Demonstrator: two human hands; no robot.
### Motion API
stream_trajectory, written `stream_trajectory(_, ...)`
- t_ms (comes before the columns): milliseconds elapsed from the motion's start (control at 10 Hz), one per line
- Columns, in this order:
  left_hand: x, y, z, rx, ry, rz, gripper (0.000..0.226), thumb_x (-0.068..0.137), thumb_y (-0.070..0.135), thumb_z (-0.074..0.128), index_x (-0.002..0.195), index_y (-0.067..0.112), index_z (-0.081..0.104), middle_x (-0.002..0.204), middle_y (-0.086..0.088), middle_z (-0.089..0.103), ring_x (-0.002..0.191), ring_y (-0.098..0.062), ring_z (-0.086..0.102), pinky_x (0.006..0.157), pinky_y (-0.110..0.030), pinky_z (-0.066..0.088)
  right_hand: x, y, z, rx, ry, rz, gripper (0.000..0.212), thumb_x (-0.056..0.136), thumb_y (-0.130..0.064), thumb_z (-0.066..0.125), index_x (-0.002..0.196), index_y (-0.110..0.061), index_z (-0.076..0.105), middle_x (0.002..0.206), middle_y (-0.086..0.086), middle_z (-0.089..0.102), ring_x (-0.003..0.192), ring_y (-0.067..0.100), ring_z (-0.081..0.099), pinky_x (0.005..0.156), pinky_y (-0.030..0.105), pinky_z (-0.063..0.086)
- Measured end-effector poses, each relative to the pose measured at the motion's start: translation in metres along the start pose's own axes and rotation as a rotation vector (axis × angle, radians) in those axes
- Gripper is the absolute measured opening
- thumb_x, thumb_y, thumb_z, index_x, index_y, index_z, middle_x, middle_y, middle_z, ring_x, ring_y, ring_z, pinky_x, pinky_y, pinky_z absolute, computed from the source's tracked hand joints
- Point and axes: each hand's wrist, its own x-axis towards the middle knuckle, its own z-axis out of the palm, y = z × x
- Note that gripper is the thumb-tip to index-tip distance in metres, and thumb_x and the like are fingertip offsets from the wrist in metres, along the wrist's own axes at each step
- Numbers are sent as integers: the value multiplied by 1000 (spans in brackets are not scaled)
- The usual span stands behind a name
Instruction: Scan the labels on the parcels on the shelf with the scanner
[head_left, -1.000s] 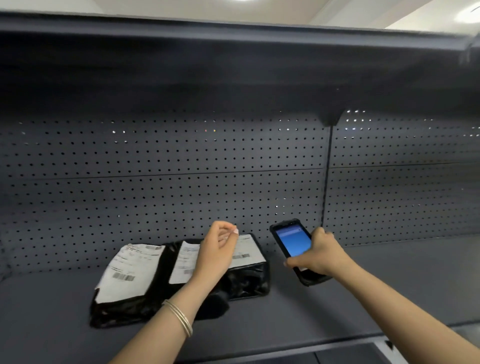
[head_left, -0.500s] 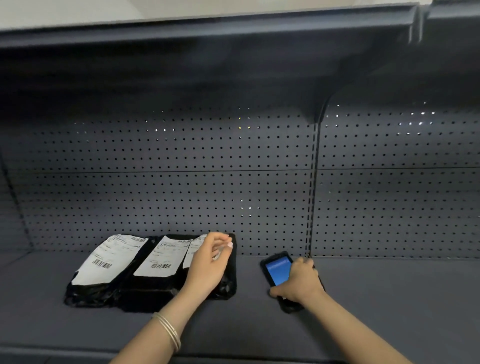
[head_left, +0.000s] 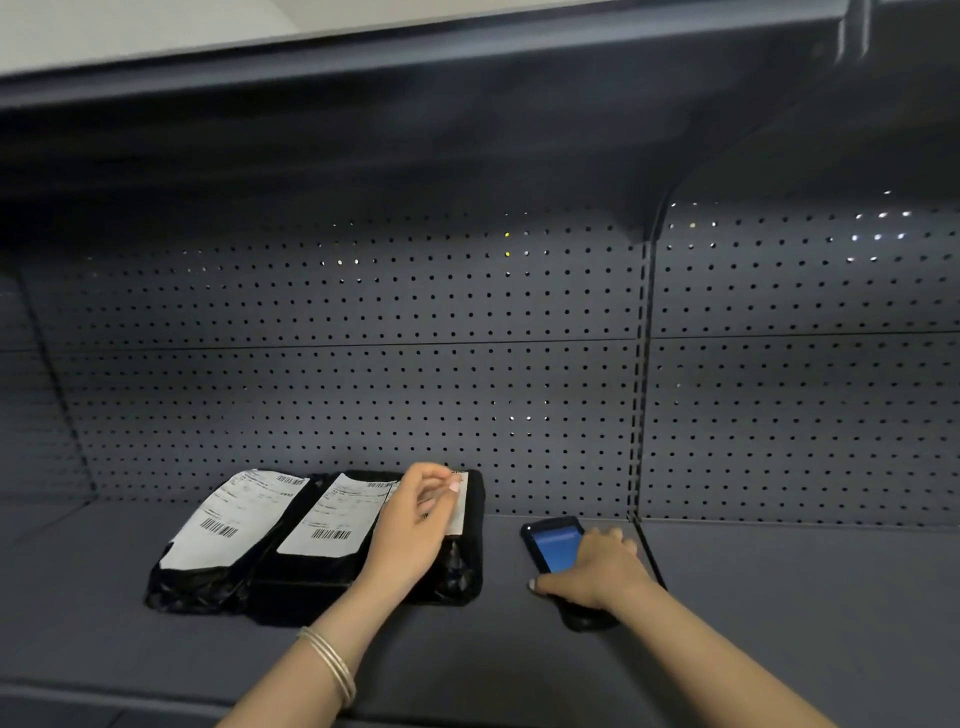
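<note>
Black plastic parcels lie side by side on the dark grey shelf (head_left: 779, 597). The left parcel (head_left: 208, 566) and the middle parcel (head_left: 311, 577) each carry a white label with a barcode facing up. My left hand (head_left: 410, 530) hovers over the right parcel (head_left: 465, 566), fingers loosely curled, covering most of its label; whether it touches the label is unclear. To the right, my right hand (head_left: 592, 571) grips the black handheld scanner (head_left: 553, 548), whose blue screen faces up. The scanner sits low at the shelf surface, beside the right parcel.
A perforated back panel (head_left: 363, 364) closes the shelf behind the parcels. A slotted upright (head_left: 641, 389) divides the bay just right of the scanner. Another shelf (head_left: 415, 78) overhangs above. The shelf's front edge runs along the bottom left.
The view has shifted, so the parcels and hands sit lower in the frame. My right hand has lowered the scanner from a raised tilt down to the shelf. My left hand stays over the right parcel.
</note>
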Motion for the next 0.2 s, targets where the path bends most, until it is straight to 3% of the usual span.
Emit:
stream_trajectory(100, 1, 0, -2, -15, -15, 4, 10, 90, 23, 60, 97, 16, 60, 102, 3, 68, 93, 8, 61, 76, 3, 41, 1, -5, -1, -16, 42, -27, 106, 79, -66, 68, 155, -5, 27, 155, 17, 32, 145, 35, 26, 116, 40, 34)
stream_trajectory(200, 7, 1, -9, -76, -72, 1, 12, 90, 29, 60, 97, 20, 60, 101, 4, 69, 93, 7, 61, 82, -6, 45, -1, -17, -1, 5, 177, -117, 89, 84, -62, 66, 149, -9, 36, 150, 16, 38, 140, 33, 33, 115, 39, 34)
